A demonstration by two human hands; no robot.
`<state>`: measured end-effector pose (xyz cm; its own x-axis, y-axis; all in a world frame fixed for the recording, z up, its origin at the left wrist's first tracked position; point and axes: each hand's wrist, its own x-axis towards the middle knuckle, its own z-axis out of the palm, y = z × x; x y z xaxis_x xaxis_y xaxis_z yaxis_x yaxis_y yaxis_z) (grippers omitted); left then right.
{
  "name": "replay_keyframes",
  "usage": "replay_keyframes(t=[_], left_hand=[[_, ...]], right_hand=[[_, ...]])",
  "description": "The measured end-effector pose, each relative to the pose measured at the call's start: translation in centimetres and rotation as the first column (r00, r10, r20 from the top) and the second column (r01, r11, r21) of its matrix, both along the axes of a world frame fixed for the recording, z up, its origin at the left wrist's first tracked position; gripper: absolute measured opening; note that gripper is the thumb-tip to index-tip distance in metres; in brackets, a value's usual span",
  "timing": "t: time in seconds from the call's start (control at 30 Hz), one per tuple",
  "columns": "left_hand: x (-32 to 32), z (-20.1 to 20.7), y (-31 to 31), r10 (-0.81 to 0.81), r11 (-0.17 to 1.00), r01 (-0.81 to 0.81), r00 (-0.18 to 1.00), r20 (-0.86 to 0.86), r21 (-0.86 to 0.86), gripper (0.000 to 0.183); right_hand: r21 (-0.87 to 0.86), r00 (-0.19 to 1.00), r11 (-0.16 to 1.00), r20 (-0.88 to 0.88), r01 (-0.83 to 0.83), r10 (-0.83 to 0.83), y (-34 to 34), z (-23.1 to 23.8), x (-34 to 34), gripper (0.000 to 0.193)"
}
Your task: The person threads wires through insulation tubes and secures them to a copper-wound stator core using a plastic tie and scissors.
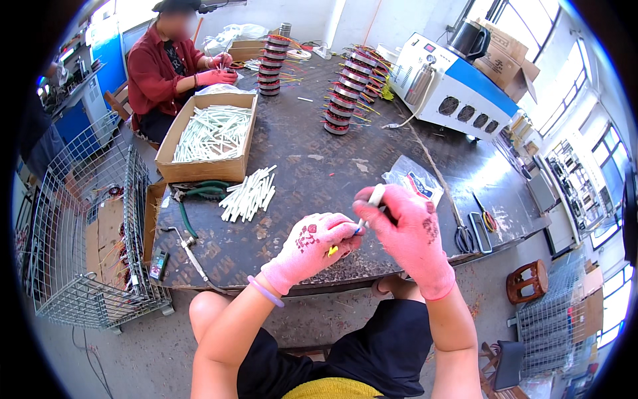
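Both hands gloved in pink knit, raised just above the near edge of the dark worktable (312, 166). Right hand (409, 229) curled shut around a white sleeving tube (375, 196); only the tube's upper end shows, sticking out past the fingers, its long axis running steeply from lower left to upper right, tip pointing up and away from the person. Left hand (316, 243) pinched closed at the fingertips on thin coloured wires (345, 241), blue and yellow bits visible, just below the tube's lower end; fingertips of the two hands touching or nearly so. Whether the wire is already inside the tube cannot be told. On the table beyond the hands: a loose pile of white tubes (249, 193), a cardboard box of more tubes (209, 136), stacks of wound coils (345, 90), scissors (463, 234). Another person in a red shirt (159, 70) sits at the far end.
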<state>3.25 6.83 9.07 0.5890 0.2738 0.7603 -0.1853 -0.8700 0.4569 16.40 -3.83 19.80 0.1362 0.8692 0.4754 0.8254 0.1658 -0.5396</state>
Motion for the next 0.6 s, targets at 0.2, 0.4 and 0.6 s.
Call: replay_keyframes(t=[0.2, 0.4, 0.6], left_hand=[[-0.1, -0.1, -0.2, -0.058, 0.973, 0.038, 0.995, -0.080, -0.229, 0.013], [0.2, -0.5, 0.0, -0.102, 0.954, 0.065, 0.988, -0.114, -0.292, 0.017], [0.2, -0.6, 0.6, -0.195, 0.918, 0.120, 0.966, -0.167, -0.379, 0.024]], right_hand=[[-0.319, 0.945, 0.947, -0.301, 0.027, -0.128, -1.7, 1.6, 0.1, 0.023], [-0.155, 0.935, 0.987, -0.355, -0.038, -0.019, -2.1, -0.1, 1.1, 0.030], [-0.119, 0.979, 0.992, -0.192, 0.039, -0.062, -0.9, -2.8, 0.1, 0.016]])
